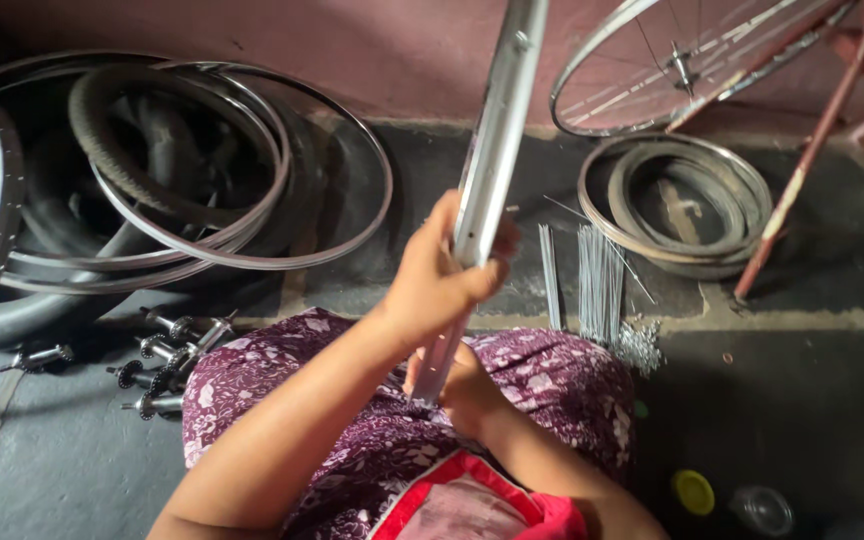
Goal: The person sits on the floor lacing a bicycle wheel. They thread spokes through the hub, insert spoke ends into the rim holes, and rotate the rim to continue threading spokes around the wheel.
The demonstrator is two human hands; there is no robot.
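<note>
Hubs (157, 360) left of lap, spokes (597, 280) right.

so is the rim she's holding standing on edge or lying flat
On edge. The silver rim rises from the lap to the frame's top, left hand gripping it midway, right hand at its lower end. Other rims lie on the floor.

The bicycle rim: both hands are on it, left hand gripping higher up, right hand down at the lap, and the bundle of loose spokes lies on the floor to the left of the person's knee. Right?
Not quite. The head view shows the loose spokes on the floor to the right of the knee; the hubs lie on the left. The rest holds: left hand grips the rim higher up, right hand at the lap.
</note>
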